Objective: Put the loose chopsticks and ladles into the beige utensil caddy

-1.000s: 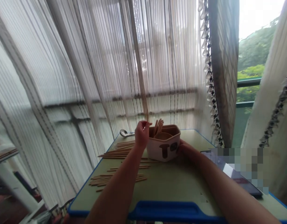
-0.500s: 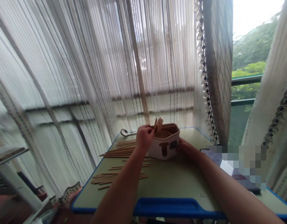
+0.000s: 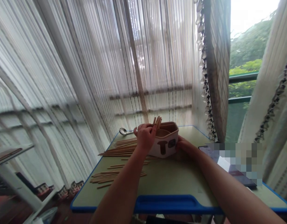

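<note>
Take the white container as the middle of a clock, with the curtain (image 3: 125,77) at twelve. Far out at nine o'clock is a side table (image 3: 14,154) with a flat brown object (image 3: 8,154) lying on it. On the green, blue-edged table (image 3: 171,183), loose chopsticks (image 3: 116,151) lie in rough rows from nine round to eight, and a slotted ladle (image 3: 125,132) rests at ten, its handle partly behind the left hand (image 3: 146,137). That hand's fingers are drawn together against the upright chopsticks (image 3: 158,122) in the container (image 3: 166,150); I can't tell whether they pinch any. The container stands on the table's far half. The right hand (image 3: 184,145) touches its side at three o'clock, fingers mostly hidden, so I can't tell how tightly they close. Out at four lies a dark-screened device (image 3: 244,181), partly blurred.
</note>
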